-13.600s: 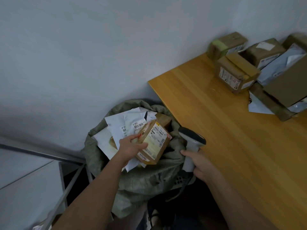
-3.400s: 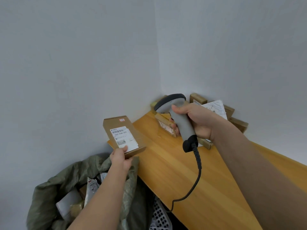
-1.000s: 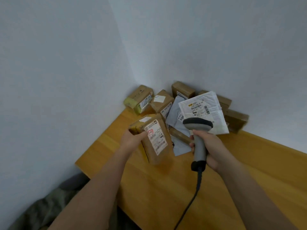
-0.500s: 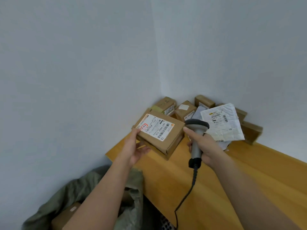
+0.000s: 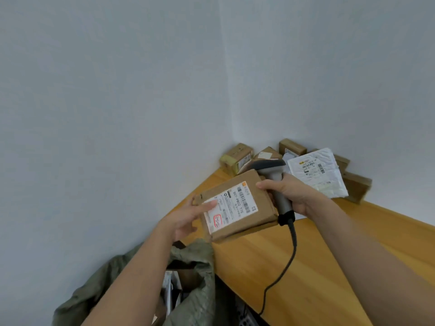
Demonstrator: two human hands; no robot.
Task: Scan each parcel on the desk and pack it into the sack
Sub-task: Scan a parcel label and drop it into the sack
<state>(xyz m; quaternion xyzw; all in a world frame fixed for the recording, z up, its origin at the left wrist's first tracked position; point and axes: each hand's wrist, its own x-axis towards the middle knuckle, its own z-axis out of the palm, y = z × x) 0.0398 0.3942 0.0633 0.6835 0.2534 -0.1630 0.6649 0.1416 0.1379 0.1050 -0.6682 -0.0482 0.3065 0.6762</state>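
A flat brown cardboard parcel [image 5: 256, 209] with a white barcode label on top hangs above the desk's left corner. My left hand [image 5: 188, 220] holds its left edge, thumb lying on the label and fingers underneath. My right hand [image 5: 289, 194] grips the grey barcode scanner [image 5: 275, 182] by its handle, and its thumb touches the parcel's right edge. The scanner's head sits behind the parcel's far corner. Below, the olive-green sack [image 5: 193, 283] stands open beside the desk with parcels inside.
The wooden desk [image 5: 329, 267] fills the lower right. Several brown boxes [image 5: 236, 157] and a white padded mailer [image 5: 316, 172] are piled in the wall corner. The scanner's black cable [image 5: 286, 269] hangs over the desk's front edge. A white perforated basket [image 5: 247, 321] is under the desk.
The parcel has turned in my hands so its label runs lengthwise toward me, and it has come lower and nearer the sack. My right hand with the scanner now touches the parcel's right edge.
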